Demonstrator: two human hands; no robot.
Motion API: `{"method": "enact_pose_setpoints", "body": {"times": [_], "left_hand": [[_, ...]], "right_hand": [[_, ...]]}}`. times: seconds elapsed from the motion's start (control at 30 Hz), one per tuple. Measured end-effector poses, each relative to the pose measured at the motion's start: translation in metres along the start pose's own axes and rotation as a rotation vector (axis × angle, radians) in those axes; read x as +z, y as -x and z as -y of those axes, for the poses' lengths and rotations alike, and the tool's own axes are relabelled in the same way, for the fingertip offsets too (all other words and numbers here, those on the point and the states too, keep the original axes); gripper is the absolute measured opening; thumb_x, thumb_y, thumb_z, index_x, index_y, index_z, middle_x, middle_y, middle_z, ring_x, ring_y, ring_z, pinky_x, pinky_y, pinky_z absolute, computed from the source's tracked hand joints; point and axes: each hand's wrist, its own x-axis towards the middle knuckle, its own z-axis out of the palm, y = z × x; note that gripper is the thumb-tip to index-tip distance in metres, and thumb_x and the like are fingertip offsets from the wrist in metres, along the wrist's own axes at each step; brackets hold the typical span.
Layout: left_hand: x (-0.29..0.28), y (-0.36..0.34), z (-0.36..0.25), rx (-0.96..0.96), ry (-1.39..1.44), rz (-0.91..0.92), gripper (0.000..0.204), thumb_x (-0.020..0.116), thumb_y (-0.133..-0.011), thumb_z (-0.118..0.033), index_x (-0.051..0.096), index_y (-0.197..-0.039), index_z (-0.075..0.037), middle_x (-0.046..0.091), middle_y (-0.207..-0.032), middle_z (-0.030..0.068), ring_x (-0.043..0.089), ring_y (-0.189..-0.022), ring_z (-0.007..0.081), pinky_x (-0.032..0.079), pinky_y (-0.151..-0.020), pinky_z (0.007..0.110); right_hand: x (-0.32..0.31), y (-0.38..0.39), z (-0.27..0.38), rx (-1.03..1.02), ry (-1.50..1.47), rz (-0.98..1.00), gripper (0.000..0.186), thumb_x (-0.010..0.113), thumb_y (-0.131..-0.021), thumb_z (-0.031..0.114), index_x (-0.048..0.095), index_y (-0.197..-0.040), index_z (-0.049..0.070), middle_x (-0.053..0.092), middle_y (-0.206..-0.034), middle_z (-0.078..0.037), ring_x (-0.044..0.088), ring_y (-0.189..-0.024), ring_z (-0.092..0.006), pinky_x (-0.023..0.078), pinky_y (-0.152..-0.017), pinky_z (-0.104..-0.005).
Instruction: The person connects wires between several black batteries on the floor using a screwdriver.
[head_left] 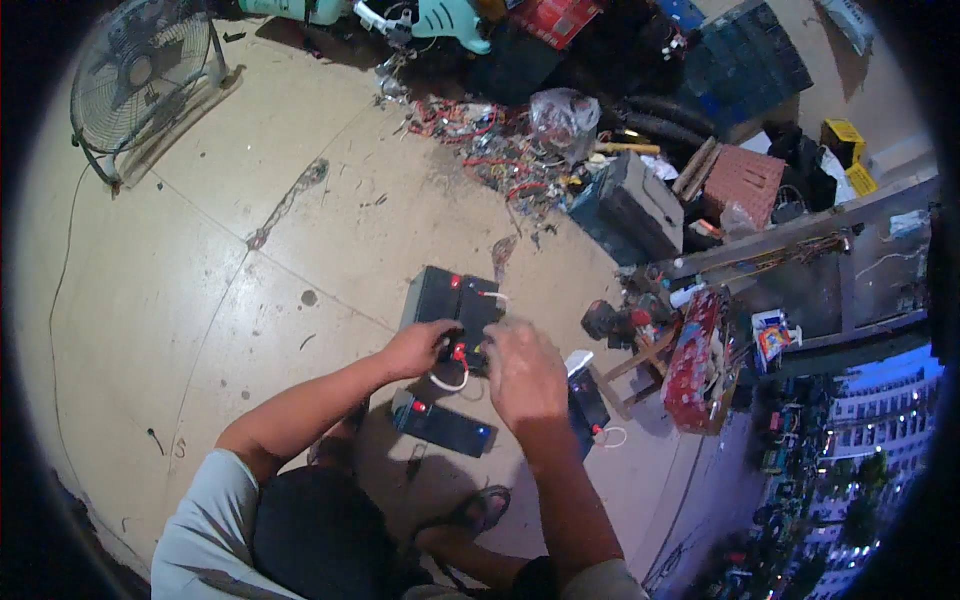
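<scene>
Two black batteries (429, 296) stand side by side on the floor, with red terminal covers and short white leads. My left hand (423, 346) is closed at their top, beside a red terminal with a looped white lead (452, 383); what its fingers grip is unclear. My right hand (525, 375) reaches over their right half, fingers bent and slightly blurred, their tips partly hidden. Nearer me lies another black battery (445, 430) with red and blue terminals. A further battery (585, 400), with a white lead, is at the right, partly behind my right hand.
A metal floor fan (140, 75) stands back left. A heap of wire scraps (480, 140), a grey box (640, 215) and clutter cover the back. Right are a cordless drill (635, 325), a long red box (690, 365) and an open edge showing buildings outside.
</scene>
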Motion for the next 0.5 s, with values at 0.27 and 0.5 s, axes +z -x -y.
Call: {"method": "enact_pose_setpoints", "body": {"times": [0.27, 0.5], "left_hand": [[-0.016, -0.008, -0.025, -0.049, -0.416, 0.136, 0.037, 0.07, -0.09, -0.027, 0.066, -0.124, -0.013, 0.073, -0.092, 0.019, 0.07, -0.085, 0.043, 0.054, -0.072, 0.055], [-0.009, -0.017, -0.022, 0.003, -0.528, 0.223, 0.033, 0.073, -0.088, -0.034, 0.07, -0.114, -0.013, 0.073, -0.087, 0.017, 0.071, -0.081, 0.0412, 0.055, -0.069, 0.054]], "right_hand": [[-0.014, -0.007, -0.001, 0.016, 0.035, 0.019, 0.022, 0.068, -0.093, 0.015, 0.069, -0.113, 0.006, 0.069, -0.109, -0.014, 0.067, -0.098, -0.0366, 0.054, -0.086, -0.0471], [-0.013, -0.008, 0.005, 0.281, -0.082, 0.195, 0.025, 0.063, -0.094, 0.009, 0.066, -0.118, 0.006, 0.064, -0.123, -0.019, 0.067, -0.099, -0.038, 0.054, -0.087, -0.046]]}}
